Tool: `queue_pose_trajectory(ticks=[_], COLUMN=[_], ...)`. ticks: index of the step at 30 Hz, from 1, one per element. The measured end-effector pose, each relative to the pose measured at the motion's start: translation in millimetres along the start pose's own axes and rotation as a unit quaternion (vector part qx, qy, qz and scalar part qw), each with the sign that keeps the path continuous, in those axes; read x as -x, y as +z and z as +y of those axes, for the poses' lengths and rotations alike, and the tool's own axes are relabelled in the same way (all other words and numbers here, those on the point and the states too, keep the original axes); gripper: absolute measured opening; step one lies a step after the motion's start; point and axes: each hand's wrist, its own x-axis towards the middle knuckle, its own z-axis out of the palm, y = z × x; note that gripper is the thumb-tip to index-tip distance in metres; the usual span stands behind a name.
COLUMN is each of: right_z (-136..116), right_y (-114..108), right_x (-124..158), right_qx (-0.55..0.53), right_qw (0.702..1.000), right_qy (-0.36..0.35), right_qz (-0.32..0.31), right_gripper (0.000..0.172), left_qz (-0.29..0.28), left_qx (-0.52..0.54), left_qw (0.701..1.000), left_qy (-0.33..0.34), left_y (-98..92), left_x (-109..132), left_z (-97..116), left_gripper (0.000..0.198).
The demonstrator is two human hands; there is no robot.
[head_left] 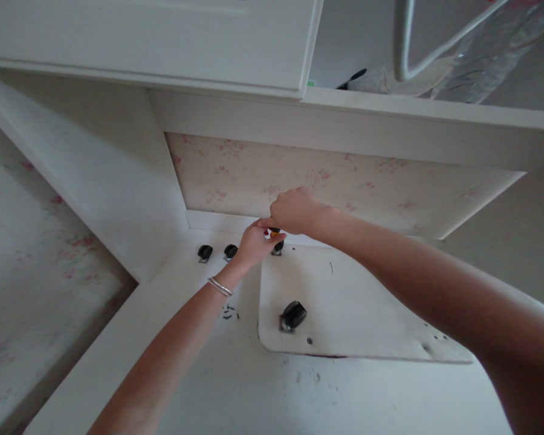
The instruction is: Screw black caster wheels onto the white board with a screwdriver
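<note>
Where right hand (297,210) curls, left hand (252,245) beside

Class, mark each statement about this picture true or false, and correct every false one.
1. A silver-coloured bracelet circles the left wrist. True.
2. The hands are far apart. False: the left hand and right hand are close together.
3. A black caster stands on the white panel, near the hands. True.
4. The wallpaper is plain blue. False: the wallpaper is pale with pinkish flowers.
5. Small dark pieces lie left of the panel. True.
</note>
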Motion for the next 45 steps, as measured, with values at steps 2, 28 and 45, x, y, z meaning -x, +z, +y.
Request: queue_pose_trajectory(ticks=[2,28,45], right_z=[-2,5,5], right_y=[1,16,13], right_x=[-1,-5,-7], right_qx=[-0.003,-0.058,-0.040], right_qw=[1.000,0.998,0.999], right_qy=[-0.009,-0.010,-0.012], right_qz=[0.011,-0.011,-0.014], right_gripper=[0.065,0.052,0.051], left_qz=[-0.004,-0.032,-0.033], left_qx=[0.008,0.065,0.137], left_qw=[1.000,0.997,0.990], left_qy=[-0.013,-0.007,-0.010], left_y=[-1.6,-2.0,1.6], left_x=[0,-1,1], left_z=[-1,0,-2], left_gripper=[0.023,0.011,0.011])
